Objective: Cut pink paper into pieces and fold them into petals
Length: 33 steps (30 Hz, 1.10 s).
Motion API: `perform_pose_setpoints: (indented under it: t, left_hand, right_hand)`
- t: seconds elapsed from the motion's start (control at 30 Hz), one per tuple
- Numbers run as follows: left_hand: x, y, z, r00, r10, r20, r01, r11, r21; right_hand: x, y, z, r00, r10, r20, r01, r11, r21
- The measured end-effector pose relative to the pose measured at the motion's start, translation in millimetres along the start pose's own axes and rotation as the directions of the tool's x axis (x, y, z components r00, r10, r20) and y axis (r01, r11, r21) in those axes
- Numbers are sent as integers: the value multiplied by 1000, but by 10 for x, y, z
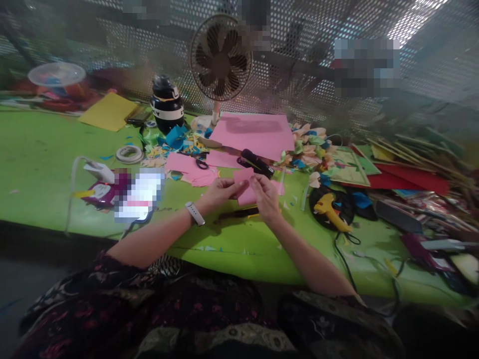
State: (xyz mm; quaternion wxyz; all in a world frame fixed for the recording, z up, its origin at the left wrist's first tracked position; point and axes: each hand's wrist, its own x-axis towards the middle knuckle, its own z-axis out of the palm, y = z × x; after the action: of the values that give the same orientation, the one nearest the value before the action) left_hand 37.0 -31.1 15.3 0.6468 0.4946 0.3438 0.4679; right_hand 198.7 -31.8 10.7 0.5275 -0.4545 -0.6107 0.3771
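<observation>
The left hand (221,191) and right hand (266,195) pinch a small pink paper (245,196) between them, thumbs on top; most fingertips behind it are hidden. Just beyond the grip sits a black tool (258,163). Toward the body, green table (232,249) with scattered scraps runs to the near edge. Below the grip, a dark strip (245,213), partly covered, is hard to identify. Left, the phone (141,195) is pixelated.
</observation>
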Motion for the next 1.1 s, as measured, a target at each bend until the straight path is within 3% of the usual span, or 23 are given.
perform_pose_setpoints:
  t: [0.3,0.53,0.77,1.1]
  left_hand:
    - [15,-7,-2,999,-23,-43,20,997,-80]
    - [-7,-19,-3,1000,14,3,-14,999,45]
    - [25,-72,-36,1000,-7,-22,6,1000,-30]
    - [33,-101,-53,999,20,-31,-20,1000,13]
  right_hand:
    - [-15,-16,60,1000,9,27,-11,996,85]
    - [14,-43,2,999,14,-35,-13,999,34]
    - [33,-44,19,999,8,-38,-7,999,37]
    - [30,-65,8,999,20,-38,-18,999,50]
